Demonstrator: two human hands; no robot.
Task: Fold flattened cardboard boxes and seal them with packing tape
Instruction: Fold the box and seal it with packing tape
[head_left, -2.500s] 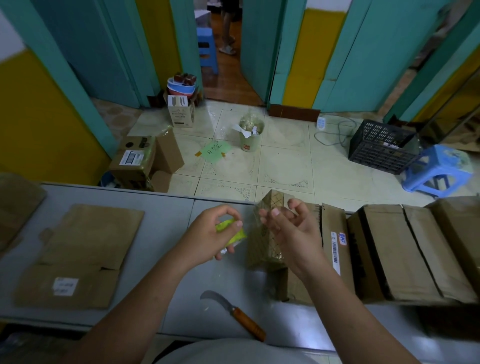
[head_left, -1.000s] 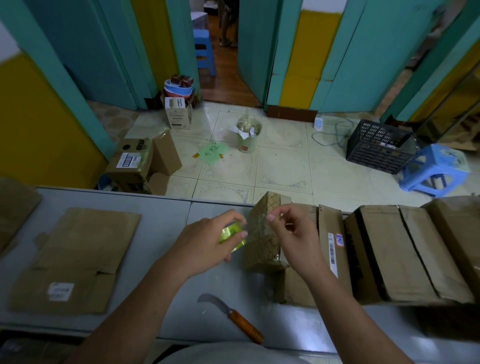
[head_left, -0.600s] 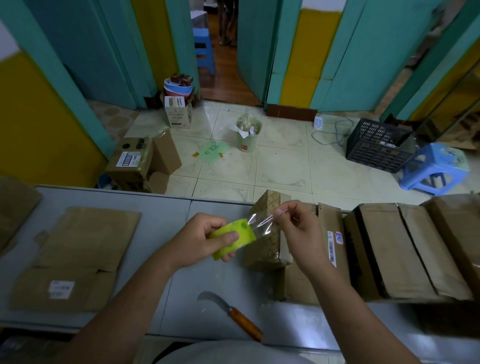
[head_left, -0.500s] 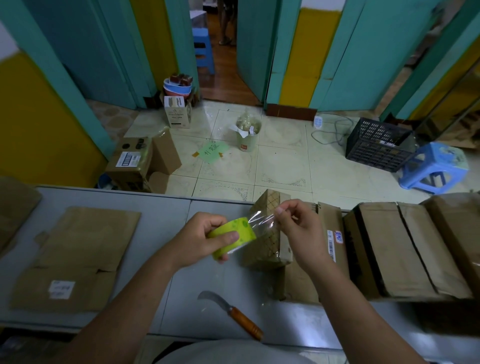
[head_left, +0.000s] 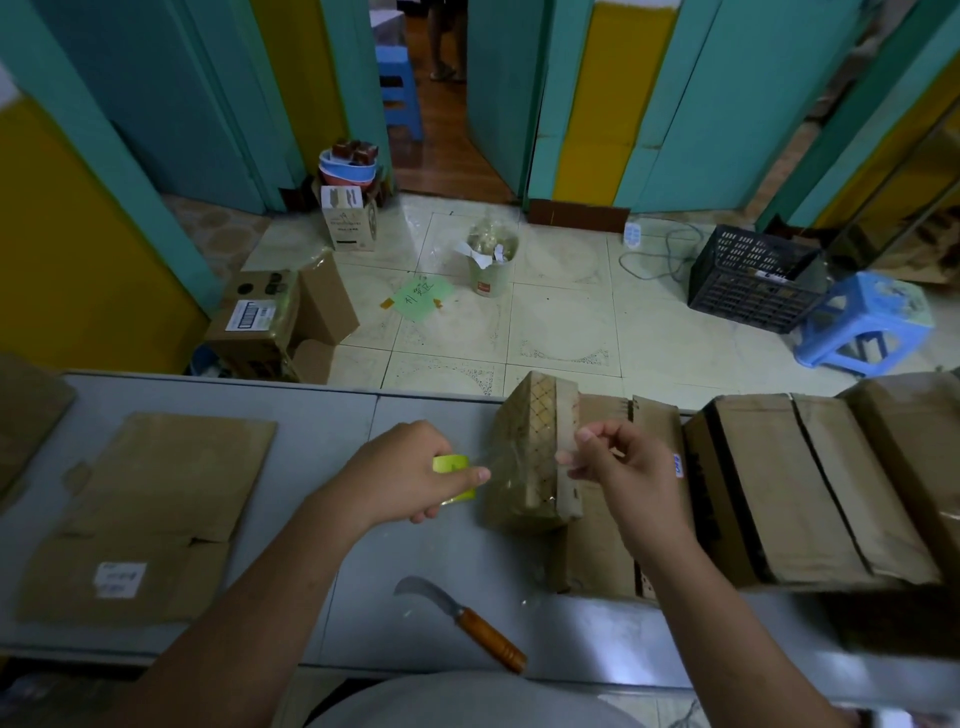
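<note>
The left grip (head_left: 402, 470) is closed round the green tape roll (head_left: 453, 470), fingers curled over it. The right grip (head_left: 621, 467) pinches the free end of the clear tape strip (head_left: 511, 460) betw. thumb and forefinger. The strip is pulled out and hangs in the air betw. the two, its long axis going left-to-right, approx. parallel to the desk (head_left: 322, 431) edge. The relation that matters: the small box (head_left: 537, 441) stands on the desk directly behind and below the strip, a little tilted, next to the row of taped boxes (head_left: 789, 493) at its right. Rel. to both grips it lies away from the body, and it is nearer to the right one, which is just beside its right edge or touching it; I cannot tell which. The roll is just beside the box's left face, not touching as far as I can see. So in my judgement the next move is short: bring the strip forward and down on the box, right grip pressing the end first, left grip carrying the roll across. Where the seam runs is not clear to me, the box surface is dim. Risk: the thin strip may fold on itself. A flat cardboard (head_left: 150, 509) lies far left and a knife (head_left: 465, 623) near the body, neither touched by the grips.
</note>
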